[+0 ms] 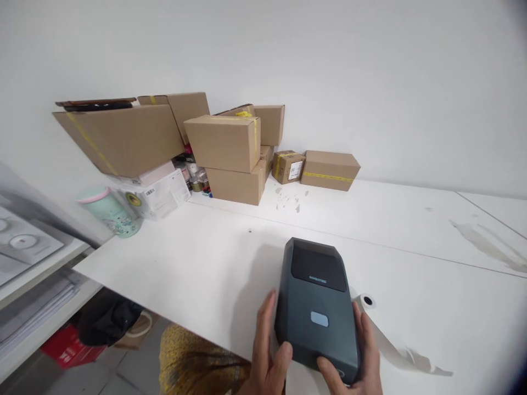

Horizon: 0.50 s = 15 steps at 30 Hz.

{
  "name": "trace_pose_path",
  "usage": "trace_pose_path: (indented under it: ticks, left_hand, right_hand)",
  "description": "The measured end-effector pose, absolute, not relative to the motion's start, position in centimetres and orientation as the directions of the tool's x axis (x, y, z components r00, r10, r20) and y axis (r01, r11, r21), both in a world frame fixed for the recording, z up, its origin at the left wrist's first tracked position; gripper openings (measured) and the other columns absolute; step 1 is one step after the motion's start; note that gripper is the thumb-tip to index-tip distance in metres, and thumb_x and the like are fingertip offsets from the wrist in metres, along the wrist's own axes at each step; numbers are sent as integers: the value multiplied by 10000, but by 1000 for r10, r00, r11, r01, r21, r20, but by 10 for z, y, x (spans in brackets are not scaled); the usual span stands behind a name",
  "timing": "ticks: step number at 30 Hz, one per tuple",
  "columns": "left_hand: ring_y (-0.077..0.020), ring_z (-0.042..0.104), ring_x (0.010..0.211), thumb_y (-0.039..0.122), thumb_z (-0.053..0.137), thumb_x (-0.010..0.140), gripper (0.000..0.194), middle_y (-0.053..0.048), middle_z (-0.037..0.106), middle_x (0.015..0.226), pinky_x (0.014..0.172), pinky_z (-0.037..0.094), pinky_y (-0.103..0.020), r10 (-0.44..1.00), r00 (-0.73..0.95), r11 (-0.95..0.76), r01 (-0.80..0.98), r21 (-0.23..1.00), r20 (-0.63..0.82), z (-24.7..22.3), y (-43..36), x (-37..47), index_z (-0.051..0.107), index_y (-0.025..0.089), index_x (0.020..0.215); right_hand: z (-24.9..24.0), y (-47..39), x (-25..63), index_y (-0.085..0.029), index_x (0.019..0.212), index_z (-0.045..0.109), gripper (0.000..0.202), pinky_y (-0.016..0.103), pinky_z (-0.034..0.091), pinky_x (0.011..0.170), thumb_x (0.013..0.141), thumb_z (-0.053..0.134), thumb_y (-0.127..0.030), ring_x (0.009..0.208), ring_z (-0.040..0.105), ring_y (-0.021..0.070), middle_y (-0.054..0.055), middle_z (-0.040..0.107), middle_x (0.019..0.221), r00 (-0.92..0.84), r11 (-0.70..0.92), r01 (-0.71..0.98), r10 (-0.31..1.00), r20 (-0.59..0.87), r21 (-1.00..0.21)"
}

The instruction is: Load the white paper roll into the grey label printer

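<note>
Wall [391, 82] ran across the back, desk [185, 247] in front carrying nearly everything. Big box [123, 137] sat on white cartons [168, 192] at far left, stack [228, 159] of boxes next to it, two low boxes [329, 171] further right; my guess, parked at the back so the bulk stayed out of the arms' way. Unit [304, 307], dark housing, was at the near side of the desk between the hands, black window [319, 264] end toward the wall; couldn't tell if its base sat flat or slightly lifted. Cup [113, 214] stood left of the cartons, well apart from the unit, probably to avoid knocks. Left grip [263, 368] bracketed the unit's near left corner, thumb by the front edge, fingers alongside; couldn't tell if it was really bearing on it. Right grip [368, 362] was grasping the unit's near right corner, thumb on front, fingers along the side, likely to stop it shifting. Roll [368, 307] lay just right of the unit, strip unwound across the desk, probably put there for easy reach. Pale panel [319, 319] on top was uncovered, since both grips worked the edges.
</note>
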<state>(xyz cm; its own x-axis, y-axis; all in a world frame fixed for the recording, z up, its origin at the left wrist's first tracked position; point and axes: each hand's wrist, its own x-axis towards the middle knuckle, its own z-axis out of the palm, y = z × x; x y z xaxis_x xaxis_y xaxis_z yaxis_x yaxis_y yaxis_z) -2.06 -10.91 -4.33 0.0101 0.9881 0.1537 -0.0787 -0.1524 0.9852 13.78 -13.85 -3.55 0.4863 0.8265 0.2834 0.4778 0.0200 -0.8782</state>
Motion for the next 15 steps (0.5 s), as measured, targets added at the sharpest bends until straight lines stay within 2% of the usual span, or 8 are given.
trace_pose_path:
  ticks: [2,6,11,15]
  left_hand:
    - [-307,185,1586,524,478,996,726,-75,200,1724,1301,204,-427,985,129,-92,-135,987,110,-43,-104,-14,260,242,1629]
    - [-348,167,1587,572,499,976,824,-89,146,1736,1302,213,-471,969,197,-104,-216,971,148,-55,-99,-13,165,235,1650]
    - [-357,207,1574,615,505,963,833,-96,159,1731,1287,247,-467,960,181,-162,-258,952,213,-60,-96,-11,193,244,1641]
    - [-351,244,1562,611,456,987,773,-103,220,1711,1279,262,-465,946,163,-242,-219,945,280,-55,-94,-11,232,249,1633]
  right_hand:
    - [-41,-138,139,-245,1643,214,896,410,554,965,903,668,-464,1473,404,359,105,339,1658,494,26,477,819,292,-879]
    - [-48,-137,139,-228,1613,309,806,392,558,915,914,640,-454,1395,489,358,112,403,1620,491,74,449,812,315,-891]
    - [-59,-135,141,-198,1607,315,658,460,500,1050,1009,443,-442,1473,417,355,119,381,1643,507,135,377,798,326,-916]
    - [-78,-133,147,-217,1598,354,617,474,522,1028,1040,334,-479,1464,444,355,95,423,1627,526,151,362,782,335,-920]
